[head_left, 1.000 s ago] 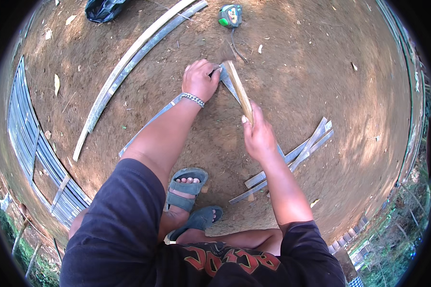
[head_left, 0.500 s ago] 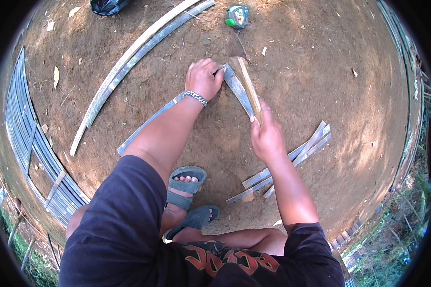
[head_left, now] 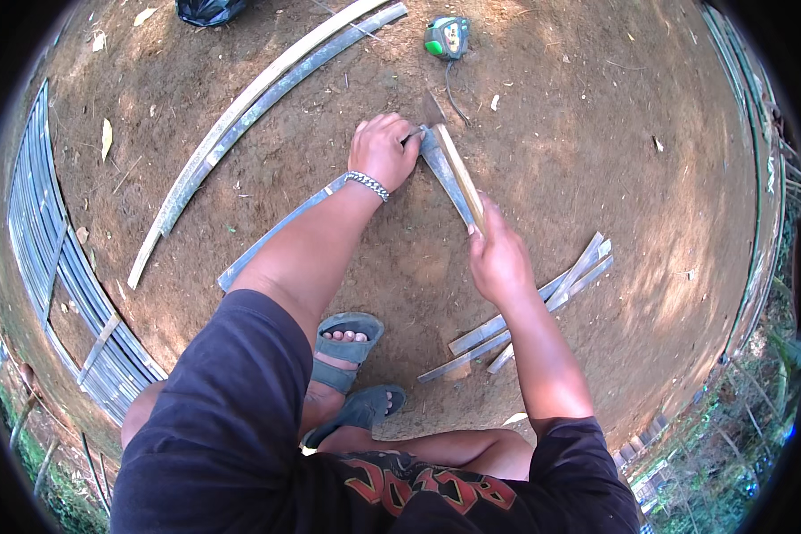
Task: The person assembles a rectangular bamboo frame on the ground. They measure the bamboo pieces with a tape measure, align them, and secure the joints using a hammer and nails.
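My left hand (head_left: 385, 151) is closed near the end of a bluish-grey bamboo strip (head_left: 280, 218), which runs back beneath my left forearm. A thin dark thing shows in its pinch, too small to name. Beside its fingertips is the tip of a second grey strip (head_left: 448, 173), slanting toward my right hand (head_left: 501, 258). That hand is wrapped round the pale wooden handle of a tool (head_left: 459, 169) with a dark, narrow metal head, just beyond the strip's tip. Whether the head touches the strip, and whether my right hand also holds the strip's lower end, I cannot tell.
A green and grey tape measure (head_left: 446, 37) with a dark strap lies ahead. Long split bamboo pieces (head_left: 240, 116) curve across the far left. A bundle of slats (head_left: 49, 258) lies at left, short crossed strips (head_left: 543, 303) at right, and a black bag (head_left: 209, 9) at the top.
The tool's head has come down and slightly left, nearer my left fingertips. My left hand stays at nearly the same spot.
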Demonstrator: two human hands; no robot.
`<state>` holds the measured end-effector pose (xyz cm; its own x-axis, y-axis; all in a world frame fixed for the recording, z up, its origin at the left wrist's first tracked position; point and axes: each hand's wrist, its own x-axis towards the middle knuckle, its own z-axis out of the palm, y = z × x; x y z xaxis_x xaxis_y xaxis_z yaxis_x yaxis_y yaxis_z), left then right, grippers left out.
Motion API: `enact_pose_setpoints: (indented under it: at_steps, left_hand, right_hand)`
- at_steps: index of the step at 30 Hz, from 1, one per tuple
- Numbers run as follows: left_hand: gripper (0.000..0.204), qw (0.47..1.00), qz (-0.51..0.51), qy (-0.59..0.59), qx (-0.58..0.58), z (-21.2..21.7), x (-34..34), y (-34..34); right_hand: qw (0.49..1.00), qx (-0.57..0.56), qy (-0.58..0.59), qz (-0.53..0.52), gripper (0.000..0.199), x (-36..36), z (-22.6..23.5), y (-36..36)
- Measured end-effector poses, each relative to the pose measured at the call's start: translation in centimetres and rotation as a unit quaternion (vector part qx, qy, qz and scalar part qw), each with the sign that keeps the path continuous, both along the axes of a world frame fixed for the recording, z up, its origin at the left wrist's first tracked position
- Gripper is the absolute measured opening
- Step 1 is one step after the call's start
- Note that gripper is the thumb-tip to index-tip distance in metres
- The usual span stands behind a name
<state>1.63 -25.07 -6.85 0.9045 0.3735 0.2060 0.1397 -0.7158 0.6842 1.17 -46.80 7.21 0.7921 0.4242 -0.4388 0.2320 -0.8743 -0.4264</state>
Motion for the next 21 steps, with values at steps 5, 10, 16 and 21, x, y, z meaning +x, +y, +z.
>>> enact_pose_setpoints:
  at_steps: [5,10,16,21]
  left_hand:
    - [0.01,1.0,0.0,0.005,0.007,0.1,-0.1,0.1]
    - [0.01,1.0,-0.004,-0.002,-0.002,-0.2,-0.1,0.1]
    - [0.01,1.0,-0.002,-0.001,-0.002,0.3,-0.1,0.1]
    - [0.009,1.0,0.004,-0.011,0.008,0.0,-0.2,0.2]
  right_hand:
    - [0.999,0.031,-0.026,0.014,0.055,0.0,0.5,0.3]
    - [1.0,-0.006,0.006,-0.002,0.055,0.1,0.1,-0.1]
    - [0.996,-0.07,0.052,0.008,0.051,0.6,0.9,0.6]
    - [1.0,0.012,0.001,-0.025,0.052,-0.2,0.9,0.5]
